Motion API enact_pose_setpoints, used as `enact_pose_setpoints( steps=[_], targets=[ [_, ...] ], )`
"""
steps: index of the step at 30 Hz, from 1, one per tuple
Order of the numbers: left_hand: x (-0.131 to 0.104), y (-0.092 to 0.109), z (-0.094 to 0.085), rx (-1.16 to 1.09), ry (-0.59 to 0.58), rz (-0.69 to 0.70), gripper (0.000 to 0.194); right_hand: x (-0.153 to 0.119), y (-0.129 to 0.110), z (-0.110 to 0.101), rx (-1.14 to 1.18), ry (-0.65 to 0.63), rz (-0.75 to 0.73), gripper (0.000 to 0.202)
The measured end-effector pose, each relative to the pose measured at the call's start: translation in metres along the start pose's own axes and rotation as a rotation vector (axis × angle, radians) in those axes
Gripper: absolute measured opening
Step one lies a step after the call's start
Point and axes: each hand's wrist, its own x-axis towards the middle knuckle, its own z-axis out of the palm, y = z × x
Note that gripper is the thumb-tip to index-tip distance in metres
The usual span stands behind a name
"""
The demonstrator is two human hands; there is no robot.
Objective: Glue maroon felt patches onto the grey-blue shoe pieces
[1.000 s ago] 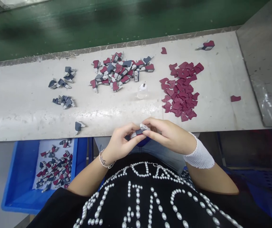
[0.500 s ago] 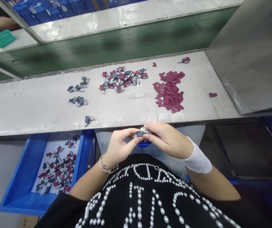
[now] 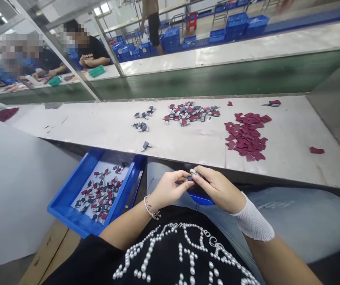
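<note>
Both my hands meet in front of my body, just off the table's near edge. A small grey and white part (image 3: 194, 173) is pinched between them. My left hand (image 3: 170, 189) grips its dark end with thumb and fingertips; my right hand (image 3: 221, 187) holds its light end, covering much of it. Beyond them on the table (image 3: 175, 146) lie a heap of maroon, grey and white parts (image 3: 189, 113) and, further right, a pile of flat maroon pieces (image 3: 247, 136). Small groups of grey parts (image 3: 142, 126) lie left of the heap, with a single grey part (image 3: 146, 146) near the edge.
A blue bin (image 3: 69, 213) with many finished-looking parts sits below the table at left. A maroon piece (image 3: 317, 150) lies far right, near a metal panel (image 3: 339, 114). Metal posts (image 3: 107, 43) rise beyond the table; a person (image 3: 94, 51) is behind them.
The view has tilted up and turned left, showing more people and bins beyond. My hands remain together on the small part, which looks slightly more covered.
</note>
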Motion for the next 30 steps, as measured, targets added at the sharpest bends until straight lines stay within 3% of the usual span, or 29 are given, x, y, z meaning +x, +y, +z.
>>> enact_pose_setpoints(
  steps=[4, 8, 11, 15, 18, 20, 23, 24, 27, 28, 30],
  targets=[
    [0.030, -0.014, -0.030, 0.121, 0.028, -0.019, 0.024, -0.002, 0.021, -0.007, -0.002, -0.005, 0.118, 0.038],
    [0.099, -0.030, -0.068, 0.292, 0.216, -0.057, 0.029, -0.019, 0.042, -0.032, -0.052, 0.006, 0.255, 0.038],
    [0.153, -0.041, -0.084, 0.407, 0.258, -0.097, 0.029, -0.046, 0.064, -0.051, -0.062, 0.047, 0.338, 0.037],
    [0.198, -0.050, -0.093, 0.541, 0.340, -0.063, 0.027, -0.100, 0.113, -0.054, 0.004, 0.153, 0.494, 0.035],
    [0.205, -0.049, -0.090, 0.598, 0.398, 0.044, 0.029, -0.148, 0.152, -0.037, 0.103, 0.226, 0.636, 0.032],
    [0.199, -0.045, -0.079, 0.593, 0.362, 0.158, 0.027, -0.173, 0.170, -0.024, 0.165, 0.257, 0.736, 0.031],
    [0.173, -0.035, -0.049, 0.527, 0.132, 0.334, 0.019, -0.196, 0.188, -0.014, 0.232, 0.302, 0.869, 0.030],
    [0.163, -0.031, -0.036, 0.495, -0.023, 0.383, 0.018, -0.200, 0.192, -0.015, 0.248, 0.316, 0.904, 0.031],
    [0.139, -0.023, 0.000, 0.381, -0.635, 0.457, 0.013, -0.209, 0.199, -0.028, 0.276, 0.368, 1.008, 0.031],
    [0.136, -0.020, 0.010, 0.302, -0.913, 0.345, 0.013, -0.212, 0.199, -0.034, 0.278, 0.391, 1.045, 0.031],
    [0.136, -0.016, 0.024, 0.168, -1.188, 0.005, 0.023, -0.216, 0.193, -0.047, 0.280, 0.439, 1.111, 0.033]
  ],
)
